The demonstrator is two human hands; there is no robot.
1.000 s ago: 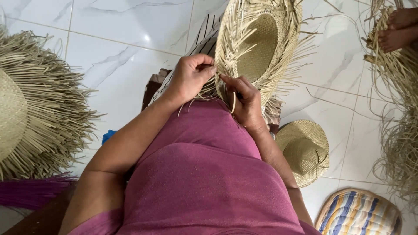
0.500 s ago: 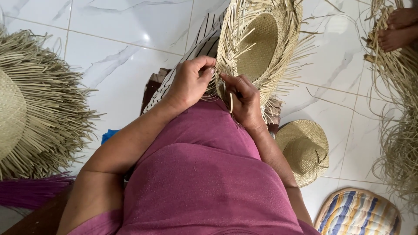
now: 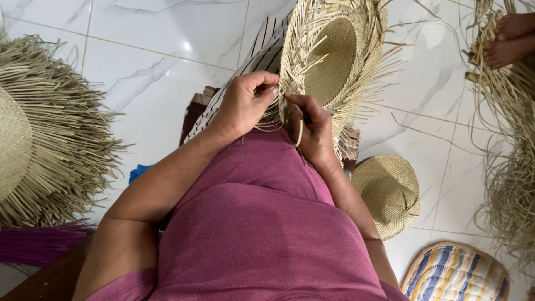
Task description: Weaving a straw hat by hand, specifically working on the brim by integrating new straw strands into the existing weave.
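The person's left hand (image 3: pixel 242 106) and right hand (image 3: pixel 313 131) meet at the near brim of a pale, half-woven straw hat (image 3: pixel 329 58) held above the lap. The fingers of both are closed, pinching loose straw strips; the exact strands are hidden behind the fingers. The hat's top edge is cut off. A finished straw hat (image 3: pixel 388 192) lies on the white tile floor (image 3: pixel 150 61).

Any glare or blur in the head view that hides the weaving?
Head view: one small glare spot on the marble floor, away from the work; both hands, left hand and right hand, and the unfinished straw hat are sharp, evenly lit, with soft shadows.
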